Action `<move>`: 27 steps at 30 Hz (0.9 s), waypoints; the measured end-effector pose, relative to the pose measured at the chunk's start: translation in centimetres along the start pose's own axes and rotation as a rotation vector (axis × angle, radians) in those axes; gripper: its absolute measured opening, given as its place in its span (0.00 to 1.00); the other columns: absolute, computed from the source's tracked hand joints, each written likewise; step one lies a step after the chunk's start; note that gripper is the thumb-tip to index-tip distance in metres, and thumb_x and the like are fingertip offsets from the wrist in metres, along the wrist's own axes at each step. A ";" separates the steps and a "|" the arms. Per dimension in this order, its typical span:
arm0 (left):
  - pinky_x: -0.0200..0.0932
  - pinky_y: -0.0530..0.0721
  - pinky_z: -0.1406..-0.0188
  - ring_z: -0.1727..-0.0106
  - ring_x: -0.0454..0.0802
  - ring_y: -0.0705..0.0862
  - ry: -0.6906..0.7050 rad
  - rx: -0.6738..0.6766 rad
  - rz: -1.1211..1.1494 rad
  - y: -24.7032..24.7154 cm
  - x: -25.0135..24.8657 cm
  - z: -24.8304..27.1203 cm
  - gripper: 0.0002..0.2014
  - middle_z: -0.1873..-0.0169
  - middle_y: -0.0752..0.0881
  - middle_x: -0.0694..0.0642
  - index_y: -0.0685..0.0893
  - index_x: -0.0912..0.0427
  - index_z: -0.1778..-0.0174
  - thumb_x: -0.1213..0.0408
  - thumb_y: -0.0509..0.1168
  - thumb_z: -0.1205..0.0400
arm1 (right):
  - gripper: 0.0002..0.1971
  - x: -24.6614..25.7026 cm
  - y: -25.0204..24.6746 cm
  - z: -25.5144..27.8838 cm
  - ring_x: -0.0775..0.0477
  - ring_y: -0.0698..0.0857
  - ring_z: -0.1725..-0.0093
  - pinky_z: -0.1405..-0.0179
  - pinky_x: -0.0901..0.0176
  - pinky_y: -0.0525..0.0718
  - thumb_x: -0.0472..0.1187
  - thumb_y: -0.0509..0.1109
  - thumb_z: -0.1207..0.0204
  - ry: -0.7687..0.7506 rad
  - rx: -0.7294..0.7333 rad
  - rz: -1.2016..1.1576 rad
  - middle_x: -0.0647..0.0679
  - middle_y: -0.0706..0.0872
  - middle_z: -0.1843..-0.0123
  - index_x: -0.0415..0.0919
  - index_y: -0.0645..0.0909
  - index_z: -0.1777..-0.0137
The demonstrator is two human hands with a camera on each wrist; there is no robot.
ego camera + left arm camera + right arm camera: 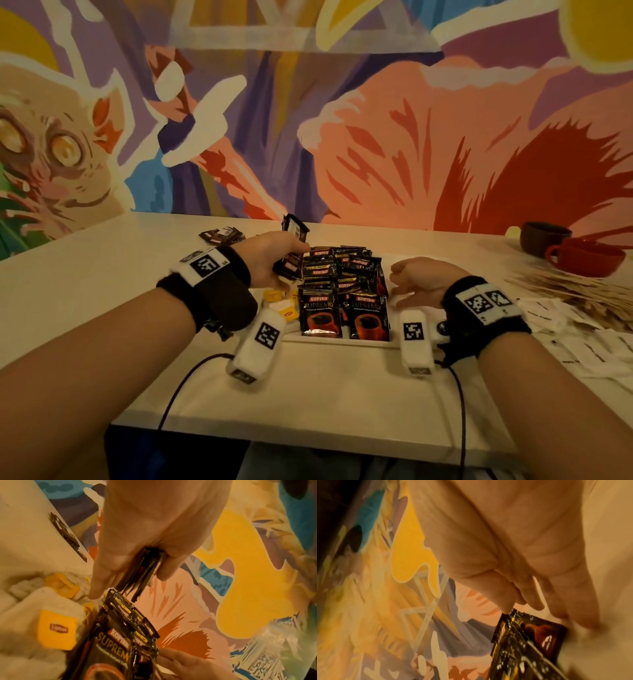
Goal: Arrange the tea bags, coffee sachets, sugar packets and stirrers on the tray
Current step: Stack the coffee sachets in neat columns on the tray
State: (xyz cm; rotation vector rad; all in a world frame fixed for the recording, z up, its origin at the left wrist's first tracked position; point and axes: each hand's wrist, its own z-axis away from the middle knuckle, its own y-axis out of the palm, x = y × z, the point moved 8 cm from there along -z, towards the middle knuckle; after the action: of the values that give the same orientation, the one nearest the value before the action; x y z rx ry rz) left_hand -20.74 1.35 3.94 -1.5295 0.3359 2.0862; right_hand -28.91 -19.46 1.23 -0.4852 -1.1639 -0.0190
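My left hand (294, 254) grips a small stack of black coffee sachets (294, 236) and holds it upright just above the left rear of the white tray (363, 343). The left wrist view shows the held stack (142, 572) edge-on between thumb and fingers. Rows of Kopiko coffee sachets (342, 291) fill the tray's middle. Tea bags with yellow tags (286, 310) lie to their left, one tag (56, 627) close up. My right hand (404, 279) rests at the right side of the rows, its fingertips (530, 605) touching the sachets' edge (530, 642) and holding nothing.
A few loose sachets (221, 235) lie on the table behind my left hand. Wooden stirrers (565, 286) and white sugar packets (582, 337) are spread at the right. A brown cup (544, 238) and a red cup (585, 258) stand far right by the painted wall.
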 end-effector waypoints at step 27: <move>0.61 0.80 0.38 0.44 0.57 0.84 -0.030 0.131 0.204 2.0 0.9 -0.5 0.11 0.49 0.86 0.61 0.78 0.62 0.38 0.66 0.60 0.15 | 0.26 0.4 2.1 1.1 0.39 0.77 0.37 0.56 0.45 0.83 0.26 0.54 0.18 0.015 0.092 -0.205 0.41 0.75 0.28 0.37 0.60 0.20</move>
State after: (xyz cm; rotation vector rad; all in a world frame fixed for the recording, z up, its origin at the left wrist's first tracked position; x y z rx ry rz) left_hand -21.67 -0.33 2.68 -1.4374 0.6282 2.1906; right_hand -29.19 -17.07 1.22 -0.2829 -1.1904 -0.1454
